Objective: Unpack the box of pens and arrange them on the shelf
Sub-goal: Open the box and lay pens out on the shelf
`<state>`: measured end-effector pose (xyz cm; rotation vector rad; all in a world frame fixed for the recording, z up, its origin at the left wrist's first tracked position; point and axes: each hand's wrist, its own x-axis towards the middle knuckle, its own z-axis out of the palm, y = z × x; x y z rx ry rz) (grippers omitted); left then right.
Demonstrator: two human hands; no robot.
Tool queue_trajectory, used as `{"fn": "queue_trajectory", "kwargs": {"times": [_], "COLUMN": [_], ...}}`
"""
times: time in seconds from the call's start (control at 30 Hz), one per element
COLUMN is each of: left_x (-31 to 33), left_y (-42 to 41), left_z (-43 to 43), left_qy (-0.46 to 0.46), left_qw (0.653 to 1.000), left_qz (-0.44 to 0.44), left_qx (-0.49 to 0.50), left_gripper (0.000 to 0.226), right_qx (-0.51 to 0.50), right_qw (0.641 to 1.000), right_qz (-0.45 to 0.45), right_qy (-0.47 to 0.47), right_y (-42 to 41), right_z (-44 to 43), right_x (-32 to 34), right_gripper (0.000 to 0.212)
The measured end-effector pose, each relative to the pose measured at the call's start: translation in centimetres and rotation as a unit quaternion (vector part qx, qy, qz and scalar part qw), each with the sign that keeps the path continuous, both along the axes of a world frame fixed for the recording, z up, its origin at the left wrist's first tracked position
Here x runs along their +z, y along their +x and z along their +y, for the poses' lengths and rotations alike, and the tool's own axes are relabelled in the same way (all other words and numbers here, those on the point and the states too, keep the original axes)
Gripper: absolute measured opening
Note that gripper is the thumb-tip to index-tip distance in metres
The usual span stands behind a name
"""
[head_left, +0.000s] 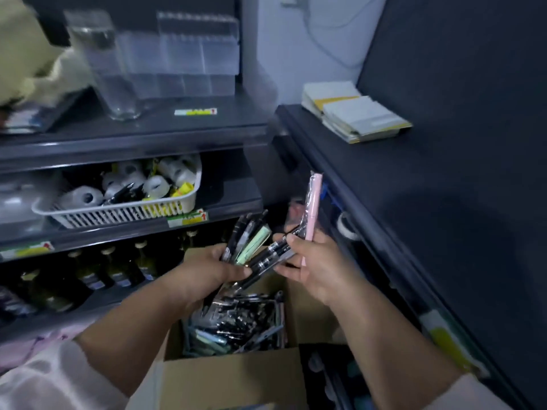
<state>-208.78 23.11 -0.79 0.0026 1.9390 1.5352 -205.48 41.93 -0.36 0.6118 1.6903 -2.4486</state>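
An open cardboard box (231, 377) sits low in the middle, filled with several wrapped pens (236, 324), mostly black with some pale green. Above it my left hand (204, 276) grips a fanned bunch of pens (251, 241), black ones and a mint green one. My right hand (313, 267) holds a pink pen in a clear sleeve (312, 208) upright, and its fingers also touch the black pens of the bunch. On the dark upper shelf (148, 128) stands a clear acrylic organizer (189, 63) with nothing in its compartments.
A clear glass vase (103, 63) stands beside the organizer. A white basket (124, 211) of tape rolls fills the middle shelf, dark bottles (88, 273) the one below. Notepads (352, 110) lie on the dark counter at right. A pale plush item (26, 54) sits top left.
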Motion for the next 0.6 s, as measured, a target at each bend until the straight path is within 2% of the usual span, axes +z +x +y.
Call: {"fn": "queue_trajectory", "kwargs": {"times": [0.1, 0.43, 0.6], "left_x": [2.4, 7.3, 8.5], "left_y": [1.5, 10.4, 15.1], "left_z": [0.6, 1.9, 4.0], "left_qy": [0.019, 0.079, 0.086], "left_qw": [0.999, 0.989, 0.977], "left_qz": [0.027, 0.055, 0.055], "left_qx": [-0.033, -0.117, -0.188], "left_gripper": [0.034, 0.01, 0.022], "right_qx": [-0.042, -0.249, -0.324], "right_qw": [0.999, 0.968, 0.946], "right_qz": [0.017, 0.006, 0.011], "right_qy": [0.004, -0.014, -0.025], "right_y": [3.0, 16.4, 24.1], "right_z": [0.0, -1.9, -1.1], "right_x": [2.6, 7.4, 8.9], "right_gripper": [0.023, 0.007, 0.004]}}
